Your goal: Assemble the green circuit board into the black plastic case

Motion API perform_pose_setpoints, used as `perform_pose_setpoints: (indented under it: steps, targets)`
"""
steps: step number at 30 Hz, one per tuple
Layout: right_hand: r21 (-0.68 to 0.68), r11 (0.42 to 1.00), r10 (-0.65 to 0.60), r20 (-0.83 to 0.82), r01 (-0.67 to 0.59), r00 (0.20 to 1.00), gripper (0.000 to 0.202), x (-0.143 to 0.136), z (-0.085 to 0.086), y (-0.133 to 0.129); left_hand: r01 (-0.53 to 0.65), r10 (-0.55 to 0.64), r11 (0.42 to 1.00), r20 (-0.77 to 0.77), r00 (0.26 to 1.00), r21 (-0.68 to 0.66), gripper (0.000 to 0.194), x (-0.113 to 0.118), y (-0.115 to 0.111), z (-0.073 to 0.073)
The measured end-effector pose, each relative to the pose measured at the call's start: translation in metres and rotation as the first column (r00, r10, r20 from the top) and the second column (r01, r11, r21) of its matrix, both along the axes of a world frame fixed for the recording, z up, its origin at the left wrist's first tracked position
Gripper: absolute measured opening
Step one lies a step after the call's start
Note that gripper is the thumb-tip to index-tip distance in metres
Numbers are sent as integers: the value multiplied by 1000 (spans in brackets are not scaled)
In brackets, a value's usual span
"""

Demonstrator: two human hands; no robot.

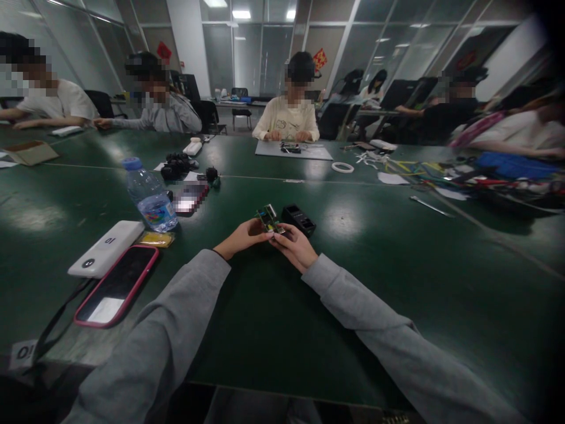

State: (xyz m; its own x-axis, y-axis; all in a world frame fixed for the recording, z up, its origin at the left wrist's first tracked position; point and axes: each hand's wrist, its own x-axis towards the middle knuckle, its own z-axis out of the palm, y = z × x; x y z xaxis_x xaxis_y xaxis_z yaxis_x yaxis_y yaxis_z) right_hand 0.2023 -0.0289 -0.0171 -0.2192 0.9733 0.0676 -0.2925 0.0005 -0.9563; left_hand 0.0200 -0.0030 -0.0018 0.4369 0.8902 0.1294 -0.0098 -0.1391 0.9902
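Observation:
Between my two hands, just above the green table [265, 324], is a small green circuit board [267, 217] with parts mounted on it. My left hand [242, 237] grips its left side, thumb in front. My right hand [296, 244] pinches the lower right edge, and the fingertips of both hands nearly meet. Right behind my right hand lies a black plastic case [299, 219] with openings in its top. Fine details of the board are too small to make out.
To the left are a water bottle [152, 197], a white power bank [106, 248], a pink-edged phone [117, 285] and a yellow packet [156, 239]. Tangled cables [494, 182] and a tape roll [343, 168] lie at right. Across the table a person [286, 121] works at a grey mat [304, 152].

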Motion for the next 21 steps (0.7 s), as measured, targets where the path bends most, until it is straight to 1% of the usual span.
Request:
perform_pose_setpoints:
  steps: [2,4,5,6,7,8,9,10,11,12,14,16,18,20,21]
  targets:
    - [121,991,-73,83,62,994,51,-2,-4,0,-25,26,1000,-19,999,17,51,4,-2,-3]
    - [263,962,-125,171,77,977,52,-3,-6,2,-77,78,996,-21,997,45,51,6,-4,-3]
    - [328,942,-147,210,73,967,53,-2,-7,3,-114,117,990,-28,993,86,51,7,-6,-2]
    - [383,921,-170,245,65,955,54,-1,-7,4,-159,167,975,-46,985,154,52,8,-9,0]
    - [430,901,-198,277,64,940,56,0,-7,6,-201,226,947,-72,971,250,52,8,-12,4]
    - [473,878,-239,307,71,921,58,2,-6,7,-236,293,901,-108,950,365,52,8,-15,8]
    - [517,852,-292,337,83,895,59,5,-5,7,-250,362,839,-153,920,483,50,8,-18,12]
    - [563,821,-349,367,93,862,60,7,-4,7,-224,404,777,-193,894,588,44,7,-21,16]
    - [611,785,-411,395,98,822,59,9,-3,7,-158,409,732,-242,880,663,36,6,-25,21]
    - [659,746,-470,419,96,776,59,11,-1,7,-87,405,701,-296,865,707,31,4,-28,24]
    - [743,666,-563,453,56,691,58,14,3,5,-1,413,657,-359,837,754,29,0,-32,29]
    - [805,593,-616,469,-20,633,59,14,7,1,29,426,636,-382,820,771,31,-3,-35,31]
    - [845,528,-649,466,-84,601,58,13,10,-2,28,434,629,-381,816,777,32,-5,-36,31]
    - [872,481,-693,444,-95,569,55,14,13,-4,8,442,628,-366,819,778,30,-6,-35,30]
    - [881,466,-718,433,-86,545,52,15,14,-4,-13,450,630,-351,821,777,30,-5,-35,29]
